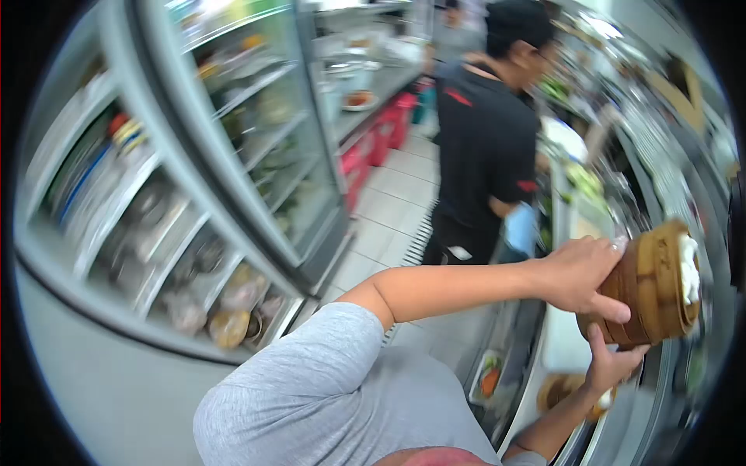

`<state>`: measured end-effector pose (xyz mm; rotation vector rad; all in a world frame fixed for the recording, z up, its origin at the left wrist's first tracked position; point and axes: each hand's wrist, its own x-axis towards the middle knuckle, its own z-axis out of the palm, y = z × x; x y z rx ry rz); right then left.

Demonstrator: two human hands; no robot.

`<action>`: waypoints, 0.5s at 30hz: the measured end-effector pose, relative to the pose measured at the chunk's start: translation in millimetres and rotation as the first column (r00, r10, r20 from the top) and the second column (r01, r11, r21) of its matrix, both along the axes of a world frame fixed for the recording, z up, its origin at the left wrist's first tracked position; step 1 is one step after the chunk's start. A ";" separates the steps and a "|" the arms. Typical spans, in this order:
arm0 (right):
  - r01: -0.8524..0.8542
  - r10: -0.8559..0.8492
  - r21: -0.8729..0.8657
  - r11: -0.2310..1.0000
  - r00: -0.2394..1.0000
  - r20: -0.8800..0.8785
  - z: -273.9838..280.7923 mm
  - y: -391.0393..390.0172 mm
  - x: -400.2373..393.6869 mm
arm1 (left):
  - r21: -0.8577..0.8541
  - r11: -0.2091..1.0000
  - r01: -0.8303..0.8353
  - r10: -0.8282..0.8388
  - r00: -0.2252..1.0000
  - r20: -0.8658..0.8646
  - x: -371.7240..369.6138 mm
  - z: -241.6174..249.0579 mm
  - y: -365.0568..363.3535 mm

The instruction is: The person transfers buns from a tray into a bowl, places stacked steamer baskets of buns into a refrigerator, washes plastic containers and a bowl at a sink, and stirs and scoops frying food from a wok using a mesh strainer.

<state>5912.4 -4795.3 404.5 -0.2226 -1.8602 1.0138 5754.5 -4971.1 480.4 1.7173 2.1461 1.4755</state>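
Observation:
A round bamboo steamer basket [641, 287] is tilted on its side at the right, with something white [688, 268] showing at its open end. My left hand [583, 279] grips its upper side, thumb pressed along the wall. My right hand [614, 365] supports it from below, fingers partly hidden behind it. Under my right forearm, a second bamboo steamer [553, 391] rests on the white counter surface [563, 342], partly covered by the arm.
A co-worker in black [486, 147] stands ahead at the counter, near green vegetables [583, 180]. Glass-door fridges [268, 147] with filled shelves line the left. Red crates [381, 140] sit beneath a far bench. A small tray with orange and green food [489, 377] lies lower down.

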 end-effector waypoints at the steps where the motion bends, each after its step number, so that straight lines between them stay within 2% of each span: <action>1: -0.100 0.102 0.030 0.995 0.993 -0.061 11.0 -35.8 -15.2 | 0.028 0.994 -0.107 0.109 0.988 -0.111 4.0 7.4 -45.9; 2: -0.209 0.211 0.057 0.976 0.977 -0.029 24.3 -69.2 -26.2 | 0.116 0.967 -0.225 0.244 0.950 -0.196 5.9 11.7 -85.8; 5: -0.503 0.507 0.073 0.861 0.859 -0.071 58.5 -163.3 -67.1 | 0.062 0.828 -0.558 0.541 0.762 -0.357 37.2 58.4 -220.8; 7: -0.689 0.694 0.097 0.718 0.719 -0.033 91.9 -234.9 -88.1 | 0.146 0.678 -0.721 0.704 0.579 -0.410 65.7 87.5 -298.9; 9: -0.807 0.824 0.164 0.567 0.554 -0.123 126.2 -316.4 -109.3 | 0.086 0.500 -0.862 0.797 0.419 -0.435 86.7 117.2 -367.6; 11: -0.907 0.917 0.158 0.391 0.369 -0.152 157.4 -402.3 -123.2 | 0.070 0.339 -0.938 0.859 0.278 -0.430 114.4 148.4 -435.6; 13: -0.950 0.955 0.168 0.264 0.232 -0.187 186.4 -488.5 -129.0 | 0.192 0.230 -0.954 0.890 0.126 -0.437 124.4 166.3 -505.8; 14: -0.969 0.970 0.144 0.200 0.176 -0.167 198.4 -527.0 -129.0 | 0.199 0.177 -0.964 0.892 0.072 -0.446 134.8 176.8 -537.7; 15: -0.990 0.984 0.124 0.064 0.043 -0.171 209.2 -564.6 -124.0 | 0.207 0.124 -0.970 0.891 0.017 -0.454 146.9 187.1 -567.8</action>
